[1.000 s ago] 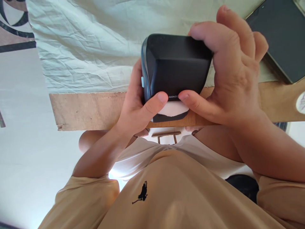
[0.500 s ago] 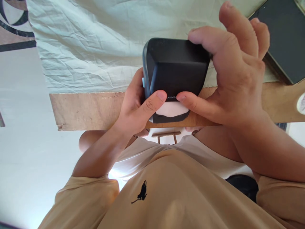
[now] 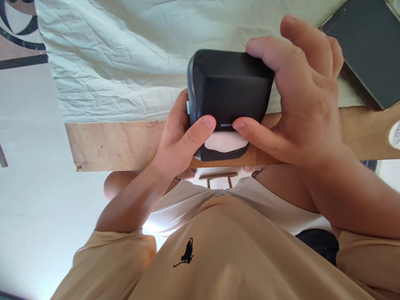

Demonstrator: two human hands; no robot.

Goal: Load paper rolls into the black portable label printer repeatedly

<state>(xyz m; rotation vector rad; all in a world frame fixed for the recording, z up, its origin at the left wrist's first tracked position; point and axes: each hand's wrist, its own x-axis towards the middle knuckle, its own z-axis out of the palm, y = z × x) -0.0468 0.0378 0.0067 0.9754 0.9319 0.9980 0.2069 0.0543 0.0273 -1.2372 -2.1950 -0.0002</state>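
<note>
A black label printer (image 3: 234, 91) with white lettering on its lid is held over the table's front edge. White label paper (image 3: 226, 142) pokes out of the slot below the lid. My left hand (image 3: 184, 135) grips the printer's left side, thumb on the front of the lid and fingers underneath, near a light blue button (image 3: 188, 107). Around the right side is my right hand (image 3: 306, 100), its thumb at the lid's lower edge and its index finger on the upper right corner. The other right fingers are raised off the printer.
A pale green cloth (image 3: 125, 62) covers the table, leaving a wooden front strip (image 3: 115, 146) bare. On the right lies a dark phone-like slab (image 3: 371, 50). A round white object (image 3: 395, 135) sits at the right edge. My legs are under the table.
My right hand's raised fingers have lowered and shifted slightly left. My left thumb has slid up a little on the lid. The printer has barely moved.
</note>
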